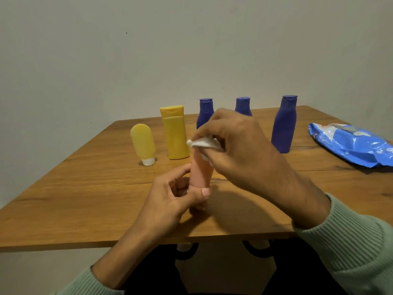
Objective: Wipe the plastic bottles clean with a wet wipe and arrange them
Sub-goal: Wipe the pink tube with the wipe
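Note:
My left hand (174, 196) grips the lower end of a pink plastic tube (201, 173), held upright above the table. My right hand (238, 145) pinches a crumpled white wet wipe (203, 143) against the tube's upper part, hiding its top. Behind stand a pale yellow tube (143, 143) on its white cap, a yellow bottle (175, 133), and three blue bottles: one (204, 112) and another (243, 106) partly hidden by my right hand, the third (284, 124) in full view at the right.
The wooden table (95, 188) stands against a plain wall. A blue wet-wipe pack (350, 143) lies at the right edge. The table's near edge runs just below my left wrist, with dark metal legs underneath.

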The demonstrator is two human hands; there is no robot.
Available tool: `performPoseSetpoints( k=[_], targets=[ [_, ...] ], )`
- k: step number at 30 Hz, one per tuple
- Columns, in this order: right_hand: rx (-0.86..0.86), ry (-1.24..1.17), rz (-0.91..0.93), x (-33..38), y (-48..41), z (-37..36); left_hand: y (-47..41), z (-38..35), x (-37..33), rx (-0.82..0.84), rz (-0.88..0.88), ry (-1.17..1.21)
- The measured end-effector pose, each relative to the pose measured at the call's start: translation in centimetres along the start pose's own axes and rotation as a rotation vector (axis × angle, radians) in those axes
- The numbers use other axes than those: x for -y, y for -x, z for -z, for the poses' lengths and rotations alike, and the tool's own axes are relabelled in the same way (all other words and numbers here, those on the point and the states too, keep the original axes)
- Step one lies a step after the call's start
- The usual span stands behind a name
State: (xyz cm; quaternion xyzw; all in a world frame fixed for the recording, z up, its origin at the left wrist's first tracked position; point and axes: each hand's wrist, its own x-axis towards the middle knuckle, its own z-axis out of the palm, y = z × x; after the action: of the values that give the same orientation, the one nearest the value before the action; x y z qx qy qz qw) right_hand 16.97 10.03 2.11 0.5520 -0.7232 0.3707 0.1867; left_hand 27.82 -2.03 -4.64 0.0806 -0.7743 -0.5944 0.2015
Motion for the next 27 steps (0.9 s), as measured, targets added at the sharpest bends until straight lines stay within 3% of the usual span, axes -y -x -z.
performPoseSetpoints(
  k=[2, 4, 9, 13, 16, 20, 25, 27],
  targets=[
    [0.128, 0.042, 0.063, 0.9, 0.3, -0.1, 0.1, -0.2, -0.1, 0.007, -0.002, 0.050],
    [0.149, 0.078, 0.100, 1.0, 0.5, -0.4, 0.1, -0.2, 0.0, 0.008, 0.004, 0.099],
    [-0.140, -0.018, 0.016, -1.1, -0.2, -0.2, -0.3, 0.3, 0.0, 0.051, 0.023, 0.204],
    [-0.228, -0.210, -0.152, -1.9, -0.6, -0.2, -0.4, 0.4, 0.0, 0.075, 0.039, 0.377],
    [-0.114, -0.385, -0.232, -2.0, -0.8, 0.4, -0.6, 0.5, 0.1, 0.073, 0.036, 0.496],
    [0.172, -0.453, -0.161, -2.1, -0.6, 1.2, -0.9, 0.8, 0.2, 0.123, 0.014, 0.588],
    [-0.073, -0.504, -0.208, -2.8, -0.8, 1.1, -0.8, 1.0, 0.2, 0.191, 0.041, 0.604],
    [-0.015, -0.495, -0.203, -2.7, -0.8, 1.2, -0.8, 1.0, 0.2, 0.175, 0.030, 0.621]
  ],
)
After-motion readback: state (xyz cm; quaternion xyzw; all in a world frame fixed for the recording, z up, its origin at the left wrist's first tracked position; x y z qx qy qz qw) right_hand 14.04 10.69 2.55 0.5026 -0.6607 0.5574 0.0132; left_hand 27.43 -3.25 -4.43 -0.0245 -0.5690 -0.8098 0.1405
